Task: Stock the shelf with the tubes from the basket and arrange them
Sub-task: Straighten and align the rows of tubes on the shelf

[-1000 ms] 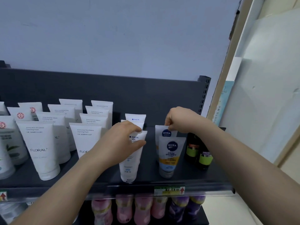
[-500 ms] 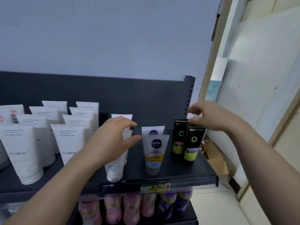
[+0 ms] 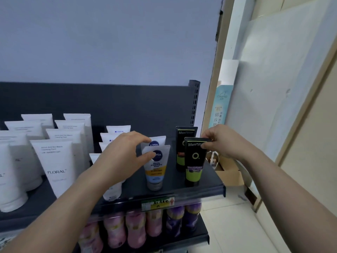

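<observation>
On the dark shelf, my right hand pinches the top right corner of the front black-and-green Men tube, which stands upright near the shelf's right end. A second Men tube stands just behind it. My left hand curls over the top left corner of the front Nivea tube, thumb on its face and index finger above its top edge. Another Nivea tube stands behind that one. Partly hidden by my left arm is a row of white tubes. No basket is in view.
Rows of white Floral tubes fill the shelf's left part. Pink and purple bottles line the shelf below, under a price tag. The shelf ends at a perforated upright; beyond it are a wall panel and a cardboard box on the floor.
My left hand left the white tube and moved right onto the front Nivea tube. My right hand came down from above the Men tubes to pinch the front one's top corner.
</observation>
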